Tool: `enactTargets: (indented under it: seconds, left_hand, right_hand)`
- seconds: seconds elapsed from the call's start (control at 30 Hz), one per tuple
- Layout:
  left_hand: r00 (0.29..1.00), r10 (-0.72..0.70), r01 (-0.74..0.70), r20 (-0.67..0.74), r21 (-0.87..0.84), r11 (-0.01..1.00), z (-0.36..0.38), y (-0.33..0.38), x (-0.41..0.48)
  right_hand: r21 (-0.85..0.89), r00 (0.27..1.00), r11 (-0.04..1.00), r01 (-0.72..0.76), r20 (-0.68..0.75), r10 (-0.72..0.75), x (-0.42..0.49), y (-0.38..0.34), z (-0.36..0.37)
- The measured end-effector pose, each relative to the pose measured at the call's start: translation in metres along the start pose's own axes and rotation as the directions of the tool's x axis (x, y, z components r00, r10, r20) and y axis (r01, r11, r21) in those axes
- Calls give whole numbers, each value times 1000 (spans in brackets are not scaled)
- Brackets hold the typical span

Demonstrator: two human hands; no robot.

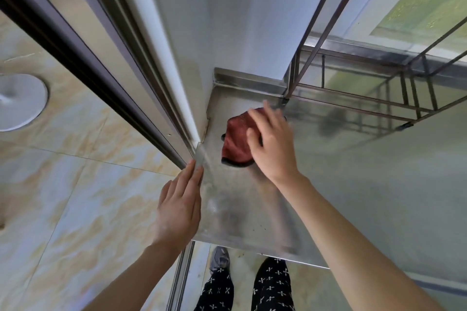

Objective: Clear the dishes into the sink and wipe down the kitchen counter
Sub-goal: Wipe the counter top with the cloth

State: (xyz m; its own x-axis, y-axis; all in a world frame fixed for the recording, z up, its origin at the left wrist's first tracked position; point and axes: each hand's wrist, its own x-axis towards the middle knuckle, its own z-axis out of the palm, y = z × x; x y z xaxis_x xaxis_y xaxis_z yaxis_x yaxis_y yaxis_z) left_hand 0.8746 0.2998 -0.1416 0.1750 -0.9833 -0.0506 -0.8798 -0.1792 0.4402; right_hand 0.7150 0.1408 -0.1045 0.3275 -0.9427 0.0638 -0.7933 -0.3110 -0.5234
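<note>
Head view: wiping stage under way. Right hand lies flat on a red cloth, fingers spread and pressing it down, not gripping it. The cloth sits on the steel counter near its far left corner. Left hand, at 7 o'clock of the cloth, holds nothing; its straight fingers touch the counter's left edge. No dishes and no sink in view, so I cannot confirm the clearing step. Judged: dishes likely done here, wiping unfinished, since smears and dark specks show at 6 o'clock of the cloth. Wire rack stands at 2 o'clock, wall at 12, sliding door frame at 10, tiled floor at 8.
</note>
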Motion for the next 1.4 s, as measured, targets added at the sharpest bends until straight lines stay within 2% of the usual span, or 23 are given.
enactTargets:
  seconds: [0.07,0.1,0.17,0.23,0.3,0.4,0.47,0.53,0.63,0.67,0.73,0.83,0.87,1.0,1.1,1.2,1.27,1.33,1.4]
  left_hand:
    - [1000,-12,12,10,41,999,0,0,0]
    - [1000,3,-3,3,61,998,-1,3,2]
    - [995,98,-96,-23,56,994,-5,16,12]
    - [971,239,-238,-32,36,971,-10,38,37]
    - [958,288,-288,12,37,957,-13,66,72]
    - [984,138,-143,114,42,989,-1,93,126]
    - [980,111,-128,166,96,987,13,96,133]
    - [950,237,-268,205,141,953,20,94,112]
    - [867,416,-472,272,186,862,24,91,67]
    - [872,414,-470,261,215,856,25,89,69]
    - [932,319,-358,173,286,889,24,88,97]
    - [995,86,-97,56,225,970,16,86,153]
    - [998,59,-65,35,208,976,14,85,165]
    - [978,191,-203,86,152,967,12,75,172]
    - [952,258,-289,165,205,935,18,69,139]
    - [873,434,-475,222,182,861,19,69,98]
    - [834,492,-541,249,198,817,18,66,108]
    - [895,409,-441,175,219,870,18,69,133]
    - [970,207,-231,127,219,948,19,81,149]
  right_hand:
    - [125,979,986,-113,-153,131,-6,5,-5]
    - [118,969,980,-160,-173,179,-13,13,-9]
    - [-3,956,974,-225,-193,220,-31,43,-24]
    - [-137,961,956,-258,-134,241,-50,82,-41]
    - [-277,969,930,-240,-19,245,-65,112,-51]
    - [-380,971,906,-189,63,229,-71,124,-50]
    - [-413,972,893,-176,69,224,-72,126,-47]
    - [-431,973,887,-166,72,217,-72,127,-46]
    - [-440,978,885,-150,68,200,-72,129,-47]
    - [-453,979,880,-142,68,193,-72,128,-47]
    - [-471,982,873,-127,65,177,-72,129,-46]
    - [-473,984,872,-128,51,172,-72,131,-46]
    - [-473,985,872,-127,47,169,-72,132,-45]
    - [-467,985,875,-125,50,167,-71,134,-45]
    - [-461,983,878,-128,60,175,-72,131,-47]
    - [-460,982,880,-119,74,171,-72,130,-49]
    - [-463,985,878,-119,58,164,-72,131,-48]
    - [-464,989,878,-112,36,145,-73,133,-46]
    - [-459,990,882,-109,26,135,-73,133,-46]
